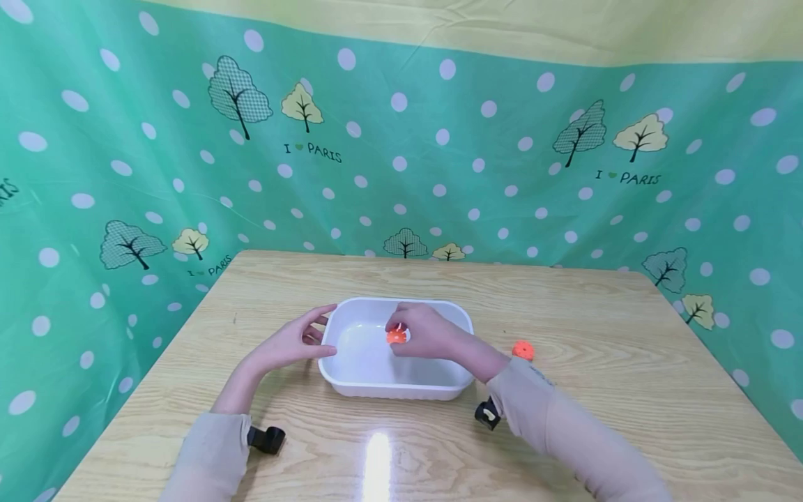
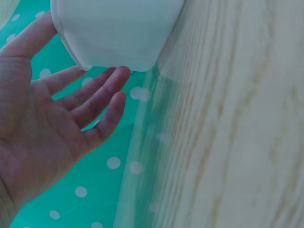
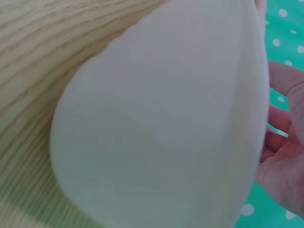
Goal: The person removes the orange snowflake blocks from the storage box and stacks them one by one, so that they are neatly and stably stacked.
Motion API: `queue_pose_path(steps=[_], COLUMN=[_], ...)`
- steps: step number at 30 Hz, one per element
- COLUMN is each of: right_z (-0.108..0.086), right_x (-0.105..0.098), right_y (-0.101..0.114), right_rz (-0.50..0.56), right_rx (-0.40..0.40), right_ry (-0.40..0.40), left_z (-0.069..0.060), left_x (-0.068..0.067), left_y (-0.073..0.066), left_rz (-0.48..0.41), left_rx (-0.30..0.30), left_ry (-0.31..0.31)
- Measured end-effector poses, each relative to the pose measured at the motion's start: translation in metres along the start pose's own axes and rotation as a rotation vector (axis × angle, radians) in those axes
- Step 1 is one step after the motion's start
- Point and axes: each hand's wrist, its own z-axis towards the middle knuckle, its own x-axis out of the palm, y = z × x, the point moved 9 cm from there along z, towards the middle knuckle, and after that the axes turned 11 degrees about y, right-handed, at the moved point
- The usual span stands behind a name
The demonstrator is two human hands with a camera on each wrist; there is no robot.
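Note:
A white plastic basin [image 1: 401, 392] stands on the wooden table. My left hand [image 1: 290, 343] is at its left end, the thumb over the near part of the rim and the other fingers spread along the outside. In the left wrist view the fingers of that hand [image 2: 52, 104] are loosely bent against the basin's end wall [image 2: 114, 33]. Over the basin's inside, my right hand [image 1: 429, 333] pinches a small orange round piece [image 1: 396, 336] between thumb and fingers. The basin wall [image 3: 161, 114] hides that piece in the right wrist view, where the right hand [image 3: 285, 152] shows beyond the rim.
Another orange round piece [image 1: 523, 351], with small holes, lies on the table right of the basin, close to my right forearm. The wooden table [image 1: 590, 314] ends at a green dotted curtain [image 1: 401, 139] behind. Black wrist devices [image 1: 266, 440] are on both sleeves.

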Motion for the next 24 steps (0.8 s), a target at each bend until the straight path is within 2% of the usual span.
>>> queue_pose_path(steps=[7, 17, 24], right_z=[-0.022, -0.06, -0.083], right_x=[-0.012, -0.027, -0.031], right_y=[-0.019, -0.041, -0.068], right_rz=[0.007, 0.045, 0.065], right_rx=[0.05, 0.078, 0.206], right_ry=[-0.081, -0.192, -0.249], left_z=[0.0, 0.0, -0.001], left_x=[0.0, -0.001, -0.001], left_y=[0.001, 0.003, 0.001], left_rz=[-0.005, 0.003, -0.006], left_rx=[-0.003, -0.001, -0.004], left_ry=[0.0, -0.003, -0.001])
